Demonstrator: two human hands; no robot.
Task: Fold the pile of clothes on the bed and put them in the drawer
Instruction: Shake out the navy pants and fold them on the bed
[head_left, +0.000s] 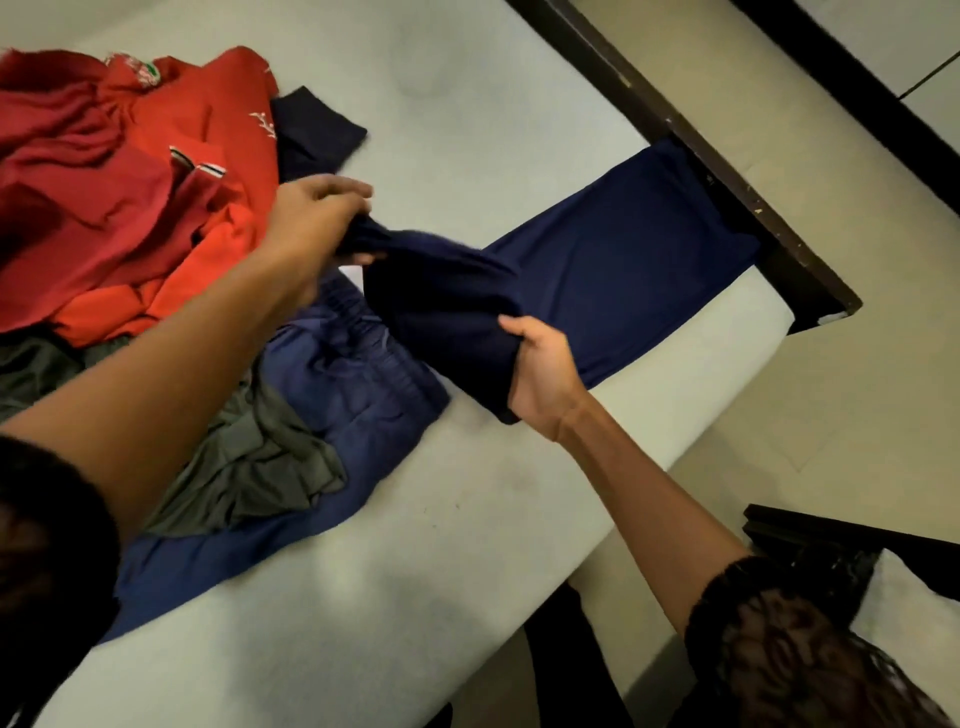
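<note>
Left hand (317, 218) and right hand (543, 371) grip the navy garment (623, 260) — best pulled flat beside the red pile (130, 182), then folded.

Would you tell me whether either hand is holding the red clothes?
No, the left hand and right hand both grip the navy garment, not the red clothes.

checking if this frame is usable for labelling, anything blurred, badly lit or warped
Head view: the left hand is motion-smeared where it grips the dark navy cloth garment, the right hand sharper; head view: light is dim and yellowish, so the navy folds lose detail; head view: the wide-angle lens bows the pale grey mattress edge.
</note>
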